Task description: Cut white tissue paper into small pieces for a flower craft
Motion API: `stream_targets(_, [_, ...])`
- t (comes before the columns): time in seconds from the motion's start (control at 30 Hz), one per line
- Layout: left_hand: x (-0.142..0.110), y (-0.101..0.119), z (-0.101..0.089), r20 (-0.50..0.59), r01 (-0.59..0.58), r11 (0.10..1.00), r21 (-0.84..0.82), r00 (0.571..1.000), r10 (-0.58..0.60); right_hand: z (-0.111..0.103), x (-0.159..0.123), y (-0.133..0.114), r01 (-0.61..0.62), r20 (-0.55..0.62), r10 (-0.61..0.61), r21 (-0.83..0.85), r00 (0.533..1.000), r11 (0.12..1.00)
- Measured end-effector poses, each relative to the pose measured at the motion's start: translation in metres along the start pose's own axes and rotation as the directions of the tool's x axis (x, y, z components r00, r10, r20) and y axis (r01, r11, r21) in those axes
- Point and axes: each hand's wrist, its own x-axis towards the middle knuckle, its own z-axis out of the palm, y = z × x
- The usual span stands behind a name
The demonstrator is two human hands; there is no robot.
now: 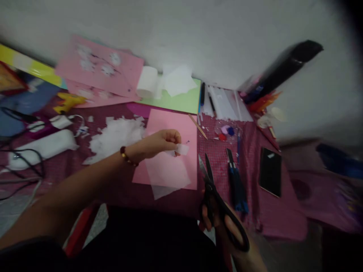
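My left hand (167, 142) is closed in a pinch on a small piece of thin white paper (183, 149), above a pink sheet (167, 122). Under it, a larger translucent white sheet (168, 173) lies partly on the pink one and hangs over its lower edge. At the lower right, my right hand (218, 219) has its fingers through the handles of black scissors (210, 185). The blades stand apart, pointing up and away, with nothing between them. A heap of cut white paper pieces (119, 136) lies left of the pink sheet.
Right of the scissors lie a utility knife (236, 185) and a phone (270, 172). A wooden stick (198, 126) rests beside the pink sheet. Behind are a white roll (147, 81), a green sheet (176, 100) and pink flower cards (104, 68). Cables and a yellow glue gun (68, 102) sit left.
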Motion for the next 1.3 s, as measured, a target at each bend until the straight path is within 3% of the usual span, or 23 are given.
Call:
stream_targets(0.07, [-0.028,-0.008,-0.007,-0.170,0.013,0.961,-0.276,0.984,-0.062,0.010,0.015,-0.004,-0.014,0.140,0.017,-0.022,0.990,1.000])
stream_targets(0.13, [-0.052,-0.017,-0.011,-0.329,-0.054,0.907,-0.417,0.939,-0.095,0.023,0.032,-0.010,-0.017,0.263,0.037,-0.076,0.964,0.997])
stream_targets(0.37, [-0.102,-0.037,-0.020,-0.643,-0.319,0.828,-0.461,0.763,-0.065,0.073,0.084,-0.031,0.002,0.516,0.136,-0.258,0.846,0.966])
stream_targets(0.5, [-0.116,-0.044,-0.026,-0.669,-0.344,0.792,-0.505,0.735,-0.107,0.087,0.102,-0.033,0.060,0.588,0.094,-0.236,0.803,0.970])
stream_targets(0.73, [-0.120,-0.047,-0.028,-0.698,-0.410,0.734,-0.542,0.706,-0.120,0.102,0.115,-0.041,0.052,0.612,0.090,-0.211,0.786,0.976])
stream_targets(0.97, [-0.120,-0.045,-0.031,-0.702,-0.412,0.731,-0.544,0.701,-0.127,0.116,0.122,-0.049,0.101,0.463,0.100,-0.389,0.881,0.916])
stream_targets(1.13, [-0.122,-0.044,-0.031,-0.729,-0.425,0.746,-0.513,0.674,-0.118,0.117,0.121,-0.050,0.149,0.457,0.092,-0.464,0.885,0.873])
stream_targets(1.3, [-0.121,-0.047,-0.029,-0.763,-0.376,0.817,-0.437,0.637,-0.115,0.117,0.122,-0.043,0.129,0.442,0.105,-0.469,0.891,0.874])
